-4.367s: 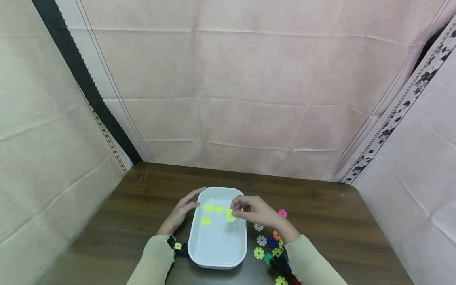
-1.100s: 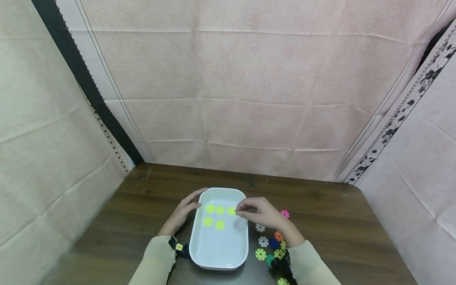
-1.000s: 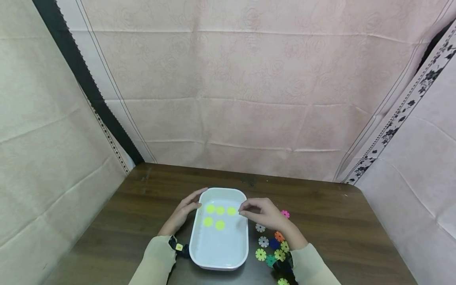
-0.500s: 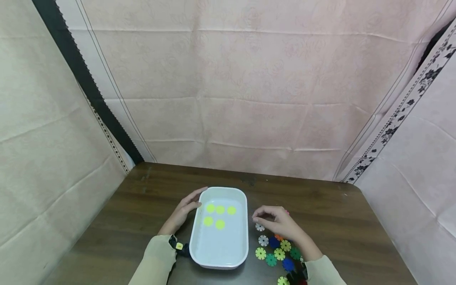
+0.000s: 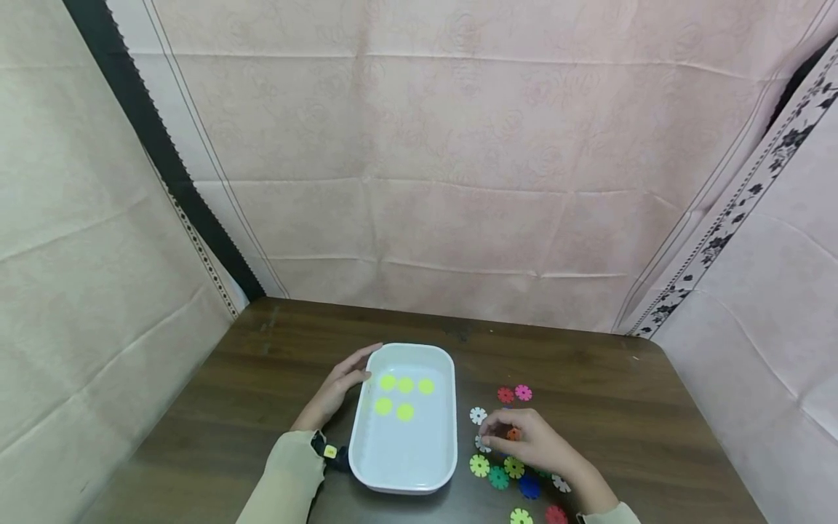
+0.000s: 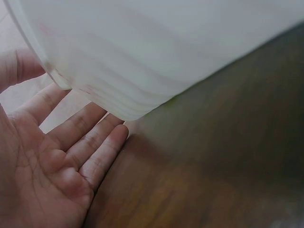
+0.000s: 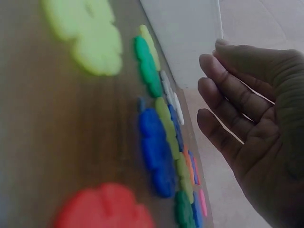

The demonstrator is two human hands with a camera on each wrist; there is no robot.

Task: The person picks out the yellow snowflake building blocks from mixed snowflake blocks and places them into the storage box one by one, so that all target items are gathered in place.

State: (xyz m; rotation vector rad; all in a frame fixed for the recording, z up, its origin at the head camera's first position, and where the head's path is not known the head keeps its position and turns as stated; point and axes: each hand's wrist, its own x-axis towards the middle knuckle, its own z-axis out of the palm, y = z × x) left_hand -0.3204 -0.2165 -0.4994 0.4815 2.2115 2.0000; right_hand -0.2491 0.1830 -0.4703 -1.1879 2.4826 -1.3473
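A white tray (image 5: 403, 451) holds several flat yellow pieces (image 5: 405, 385) in its far half, appearing round from here. My left hand (image 5: 334, 389) rests against the tray's far left side, thumb at the rim; the left wrist view shows its fingers (image 6: 78, 126) extended along the outer wall. To the tray's right lie flower-shaped discs. Over them hovers my right hand (image 5: 524, 437), with an orange flower disc (image 5: 513, 434) and a white flower disc (image 5: 482, 444) partly hidden under it. In the right wrist view its fingers (image 7: 221, 130) are loosely bent, with nothing visible between them.
On the brown wooden table (image 5: 589, 393) are more flower discs: a yellow-green one (image 5: 479, 466), a teal one (image 5: 499, 477), a blue one (image 5: 529, 487), a red one (image 5: 556, 515) and a pink one (image 5: 523, 392). Pale cloth (image 5: 458, 182) hangs behind and on both sides.
My right hand has left the tray and moved right and toward me, over the flower discs. A lower yellow piece now lies apart inside the tray. The left hand has stayed at the rim.
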